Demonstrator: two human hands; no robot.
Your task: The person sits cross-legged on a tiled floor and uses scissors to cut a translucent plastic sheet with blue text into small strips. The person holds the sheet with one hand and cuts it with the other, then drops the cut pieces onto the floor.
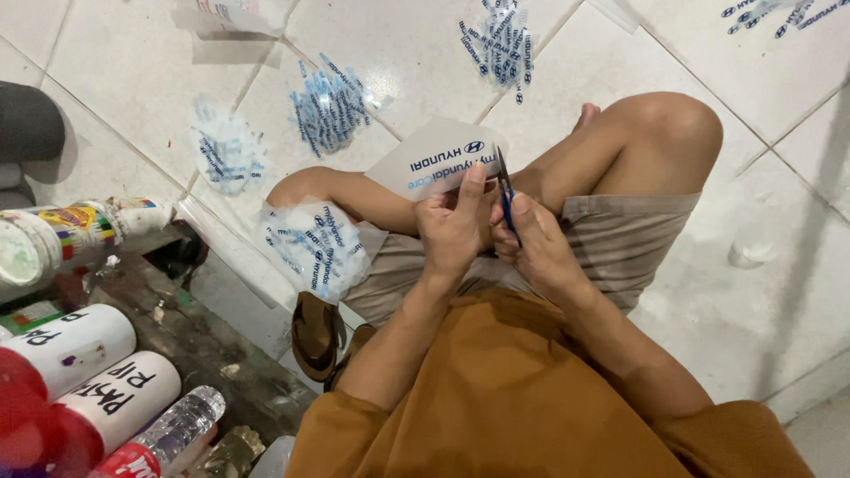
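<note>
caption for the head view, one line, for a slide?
Seated person's left hand holds a clear printed sticker sheet while the right hand cuts it with blue-handled scissors.

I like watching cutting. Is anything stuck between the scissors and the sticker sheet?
Nothing visible is. The right hand holds the scissors, and their blades sit right at the edge of the sticker sheet, which the left hand grips with its thumb on top. No other thing lies between them.
</note>
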